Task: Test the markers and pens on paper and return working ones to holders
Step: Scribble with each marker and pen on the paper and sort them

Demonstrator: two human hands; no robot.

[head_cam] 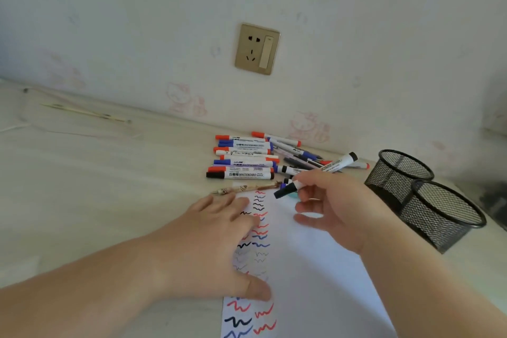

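So the right hand [333,207] had a pinch grip on a black-capped marker [288,189], held just above the far end of the paper [315,269], cap pointing left. The left hand [216,244] lay flat, fingers straight, pressing down on the sheet's left edge over the red, blue and black squiggles [259,233]. Just beyond, a pile of markers [241,159] sat on the bench [96,186] by the wall. Two black mesh holders [428,200] stood to the right, touching each other.
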